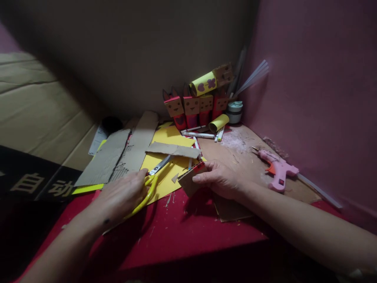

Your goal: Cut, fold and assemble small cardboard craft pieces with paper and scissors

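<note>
My left hand (128, 194) is closed on a pair of scissors (151, 188) with yellow handles. Their metal blades point away from me over a yellow sheet (169, 135), the tips by a grey-brown cardboard strip (173, 149). Between the thumb and fingers of my right hand (219, 179) is a small piece of cardboard (188, 182) with a red edge; its far side is hidden. A tiny cardboard triangle (175, 178) shows just left of that piece.
Cardboard figures with drawn faces (192, 105) stand at the back, near markers (200, 135), a yellow paper tube (218, 123) and a pale jar (235, 112). A pink glue gun (278, 169) lies right. Cardboard sheets (107, 157) lie left on the red tabletop (182, 232).
</note>
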`<action>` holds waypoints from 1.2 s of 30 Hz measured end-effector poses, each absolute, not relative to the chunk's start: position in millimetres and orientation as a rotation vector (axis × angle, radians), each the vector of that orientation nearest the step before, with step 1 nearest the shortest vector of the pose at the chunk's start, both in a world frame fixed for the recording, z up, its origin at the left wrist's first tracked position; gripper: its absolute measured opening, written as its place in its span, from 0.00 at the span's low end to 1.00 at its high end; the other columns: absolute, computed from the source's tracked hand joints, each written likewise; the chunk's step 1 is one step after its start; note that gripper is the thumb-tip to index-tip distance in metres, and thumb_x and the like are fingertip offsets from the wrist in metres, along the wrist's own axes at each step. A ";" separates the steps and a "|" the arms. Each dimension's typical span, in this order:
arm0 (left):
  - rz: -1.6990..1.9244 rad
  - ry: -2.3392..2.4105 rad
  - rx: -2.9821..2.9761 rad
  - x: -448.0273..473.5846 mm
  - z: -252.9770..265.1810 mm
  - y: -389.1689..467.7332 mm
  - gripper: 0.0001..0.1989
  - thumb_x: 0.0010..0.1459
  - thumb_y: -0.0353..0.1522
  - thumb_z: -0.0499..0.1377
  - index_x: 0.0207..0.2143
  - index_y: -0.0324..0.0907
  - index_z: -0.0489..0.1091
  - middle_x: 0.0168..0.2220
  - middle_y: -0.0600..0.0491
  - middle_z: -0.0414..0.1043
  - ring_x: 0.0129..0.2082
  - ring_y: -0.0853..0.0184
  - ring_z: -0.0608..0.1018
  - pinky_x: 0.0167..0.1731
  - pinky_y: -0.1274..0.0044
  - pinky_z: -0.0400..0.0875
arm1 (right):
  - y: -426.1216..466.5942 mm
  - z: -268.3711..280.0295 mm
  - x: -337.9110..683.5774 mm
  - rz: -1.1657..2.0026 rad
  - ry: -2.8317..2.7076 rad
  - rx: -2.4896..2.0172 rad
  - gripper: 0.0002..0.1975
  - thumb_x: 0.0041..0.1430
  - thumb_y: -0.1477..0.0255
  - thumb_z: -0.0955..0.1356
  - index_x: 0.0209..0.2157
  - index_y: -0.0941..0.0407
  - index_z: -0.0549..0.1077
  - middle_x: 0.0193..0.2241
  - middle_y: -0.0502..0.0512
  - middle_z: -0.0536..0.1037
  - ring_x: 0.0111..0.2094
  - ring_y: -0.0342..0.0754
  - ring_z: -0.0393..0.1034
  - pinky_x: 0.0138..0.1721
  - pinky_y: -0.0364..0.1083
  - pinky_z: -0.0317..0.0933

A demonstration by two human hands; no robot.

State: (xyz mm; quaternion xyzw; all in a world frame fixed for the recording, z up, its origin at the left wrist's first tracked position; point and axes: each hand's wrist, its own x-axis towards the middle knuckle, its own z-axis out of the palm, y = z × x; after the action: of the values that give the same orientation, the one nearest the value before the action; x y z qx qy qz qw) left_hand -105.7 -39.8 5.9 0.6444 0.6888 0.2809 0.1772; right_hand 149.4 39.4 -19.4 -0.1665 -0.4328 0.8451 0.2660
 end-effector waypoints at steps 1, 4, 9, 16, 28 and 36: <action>0.636 2.059 1.930 -106.7 6.7 -38.7 0.10 0.48 0.33 0.59 0.35 0.43 0.75 0.23 0.52 0.69 0.21 0.66 0.66 0.22 0.76 0.48 | 39.2 -18.9 149.5 2.272 -1.172 -0.447 0.17 0.41 0.75 0.76 0.38 0.60 0.78 0.33 0.57 0.80 0.35 0.49 0.74 0.50 0.52 0.63; 0.206 2.183 2.182 -111.2 13.5 -33.8 0.19 0.50 0.35 0.59 0.45 0.43 0.72 0.30 0.48 0.72 0.26 0.61 0.71 0.24 0.76 0.54 | 38.7 -18.4 149.7 2.244 -1.175 -0.452 0.19 0.42 0.74 0.76 0.40 0.59 0.78 0.33 0.57 0.80 0.35 0.49 0.74 0.47 0.52 0.65; 0.708 1.915 1.989 -88.3 33.4 -30.2 0.24 0.50 0.45 0.61 0.47 0.42 0.73 0.38 0.45 0.74 0.36 0.57 0.74 0.36 0.71 0.66 | 37.4 -17.4 148.5 2.158 -1.193 -0.439 0.17 0.47 0.72 0.75 0.41 0.57 0.78 0.33 0.55 0.79 0.33 0.46 0.73 0.43 0.49 0.66; 1.269 1.447 1.653 -16.7 30.9 -21.1 0.07 0.50 0.35 0.64 0.33 0.44 0.79 0.34 0.51 0.74 0.36 0.63 0.74 0.37 0.73 0.67 | 35.1 -13.7 147.2 1.962 -1.314 -0.453 0.09 0.51 0.72 0.72 0.37 0.55 0.80 0.34 0.52 0.80 0.34 0.43 0.72 0.43 0.46 0.65; 1.389 1.423 1.231 -24.0 12.5 -15.2 0.07 0.46 0.34 0.67 0.26 0.39 0.76 0.21 0.57 0.66 0.19 0.76 0.61 0.19 0.81 0.54 | 39.7 -20.9 148.3 2.087 -1.432 -0.655 0.13 0.47 0.68 0.74 0.34 0.62 0.77 0.26 0.57 0.79 0.24 0.45 0.73 0.27 0.44 0.67; 1.346 1.298 1.115 -29.8 5.2 -8.2 0.09 0.44 0.35 0.69 0.24 0.39 0.75 0.20 0.57 0.66 0.19 0.75 0.63 0.21 0.80 0.56 | 42.2 -23.2 147.7 2.130 -1.422 -0.645 0.12 0.47 0.68 0.74 0.32 0.61 0.77 0.24 0.57 0.79 0.23 0.46 0.74 0.26 0.43 0.67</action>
State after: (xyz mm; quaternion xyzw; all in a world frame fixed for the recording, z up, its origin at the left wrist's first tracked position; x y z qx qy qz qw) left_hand -29.8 -8.2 5.2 0.4536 0.5283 0.5479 0.4637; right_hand 147.7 42.2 -23.2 -0.2365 -0.5216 0.7815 0.2475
